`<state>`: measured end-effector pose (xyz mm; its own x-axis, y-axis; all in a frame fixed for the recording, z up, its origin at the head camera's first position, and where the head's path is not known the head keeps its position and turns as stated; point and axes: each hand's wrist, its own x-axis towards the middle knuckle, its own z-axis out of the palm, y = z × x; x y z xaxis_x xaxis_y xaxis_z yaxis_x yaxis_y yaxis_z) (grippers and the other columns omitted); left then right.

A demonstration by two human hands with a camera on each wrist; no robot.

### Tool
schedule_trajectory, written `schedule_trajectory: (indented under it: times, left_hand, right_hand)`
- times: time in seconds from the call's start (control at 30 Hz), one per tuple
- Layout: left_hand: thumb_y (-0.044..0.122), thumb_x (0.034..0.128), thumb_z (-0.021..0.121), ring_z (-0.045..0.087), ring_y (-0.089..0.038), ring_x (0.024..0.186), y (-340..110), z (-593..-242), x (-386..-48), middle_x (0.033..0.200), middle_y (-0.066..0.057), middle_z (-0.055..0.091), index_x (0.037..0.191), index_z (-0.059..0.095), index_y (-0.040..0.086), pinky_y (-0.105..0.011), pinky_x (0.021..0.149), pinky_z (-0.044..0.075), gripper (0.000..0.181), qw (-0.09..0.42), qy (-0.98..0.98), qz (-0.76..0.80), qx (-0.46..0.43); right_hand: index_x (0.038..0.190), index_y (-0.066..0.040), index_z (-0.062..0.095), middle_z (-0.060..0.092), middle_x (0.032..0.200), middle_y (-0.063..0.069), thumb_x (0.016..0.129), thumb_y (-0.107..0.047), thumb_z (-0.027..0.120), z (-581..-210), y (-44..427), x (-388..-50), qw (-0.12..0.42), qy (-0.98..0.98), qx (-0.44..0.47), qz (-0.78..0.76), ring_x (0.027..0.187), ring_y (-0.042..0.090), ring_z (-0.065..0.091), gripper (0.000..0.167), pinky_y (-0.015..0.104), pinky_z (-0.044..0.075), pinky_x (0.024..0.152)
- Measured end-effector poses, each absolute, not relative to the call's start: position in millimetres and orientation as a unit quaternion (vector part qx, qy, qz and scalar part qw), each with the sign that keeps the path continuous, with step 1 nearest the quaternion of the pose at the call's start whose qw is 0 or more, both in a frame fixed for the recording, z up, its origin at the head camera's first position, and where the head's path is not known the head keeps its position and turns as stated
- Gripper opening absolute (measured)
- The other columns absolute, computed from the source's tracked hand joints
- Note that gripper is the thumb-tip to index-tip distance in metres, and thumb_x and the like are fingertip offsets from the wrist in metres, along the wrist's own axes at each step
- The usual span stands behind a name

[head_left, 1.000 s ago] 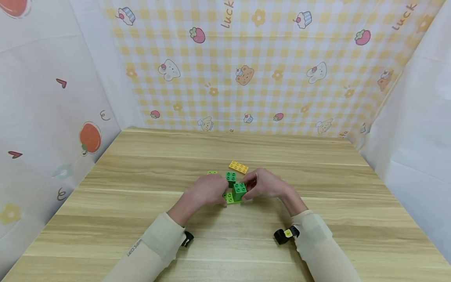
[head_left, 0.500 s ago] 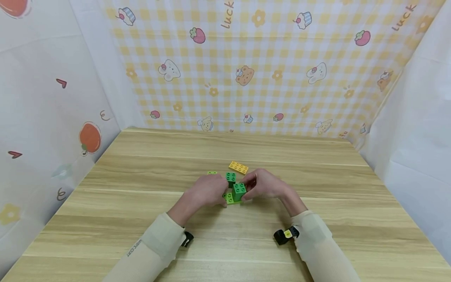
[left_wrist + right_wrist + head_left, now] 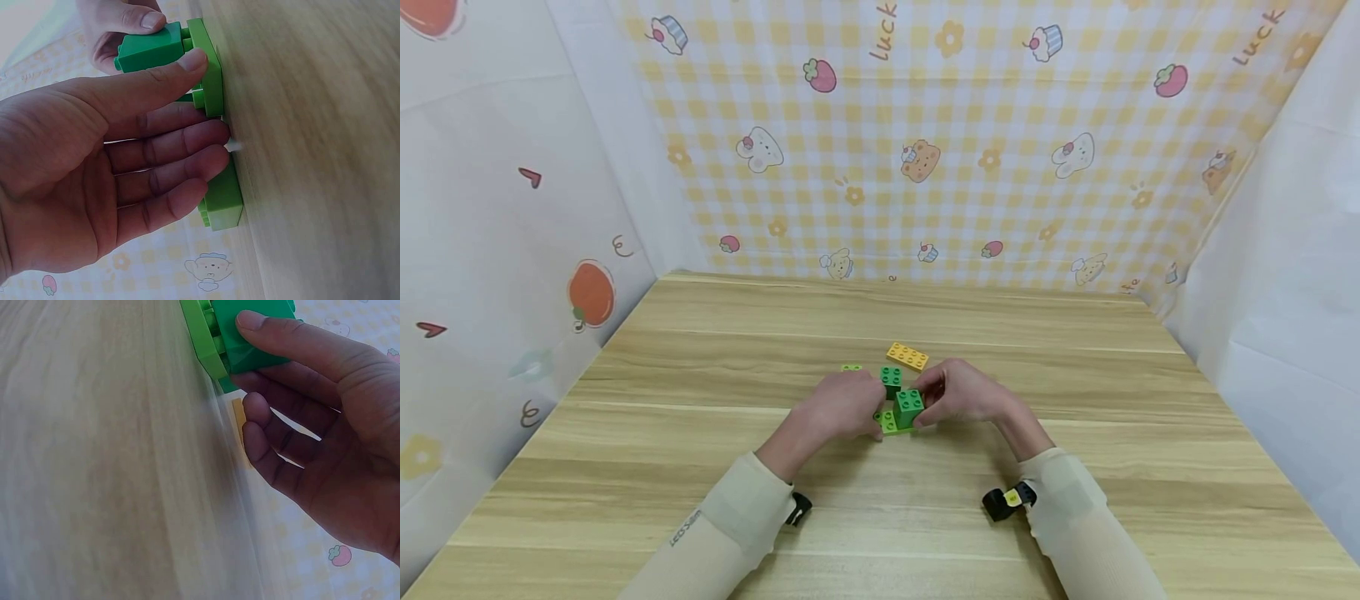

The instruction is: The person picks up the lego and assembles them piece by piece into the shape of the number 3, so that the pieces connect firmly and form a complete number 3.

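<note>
My left hand (image 3: 844, 404) pinches a flat lime-green building block (image 3: 891, 422) near the middle of the table, its thumb lying along the studded side in the left wrist view. My right hand (image 3: 964, 390) grips a taller green building block (image 3: 907, 408) between thumb and fingers. This block stands upright over the right part of the lime one; in the right wrist view a narrow gap with studs (image 3: 219, 344) shows between them. A second green block (image 3: 891, 379) stands just behind, partly covered by the left hand.
A flat yellow block (image 3: 907, 356) lies farther back on the wooden table (image 3: 1037, 350). Another lime-green block (image 3: 852, 367) peeks out behind the left hand; the left wrist view shows more of it. A patterned cloth (image 3: 880, 167) hangs along the back edge.
The green block in my right hand has shifted very slightly left over the lime-green one. Both hands stay almost in place.
</note>
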<state>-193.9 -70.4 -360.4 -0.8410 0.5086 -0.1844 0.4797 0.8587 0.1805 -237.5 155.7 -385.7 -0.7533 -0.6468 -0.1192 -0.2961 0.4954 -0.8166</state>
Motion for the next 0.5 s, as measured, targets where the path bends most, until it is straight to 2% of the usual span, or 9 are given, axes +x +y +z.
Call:
schedule_trajectory:
  times: [0.5]
  left_hand:
    - [0.031,0.0847,0.091,0.047,-0.013,0.065,-70.4,-360.9,-194.1,0.071,0.003,0.058,0.072,0.061,0.014,-0.028,0.059,0.041,0.036,0.117,0.958,0.066,0.254]
  right_hand:
    - [0.113,-0.005,0.08,0.075,0.087,0.002,0.08,-0.01,0.092,-386.1,155.3,-237.2,0.199,0.846,-0.285,-0.403,0.076,0.011,0.063,0.035,0.023,0.054,0.067]
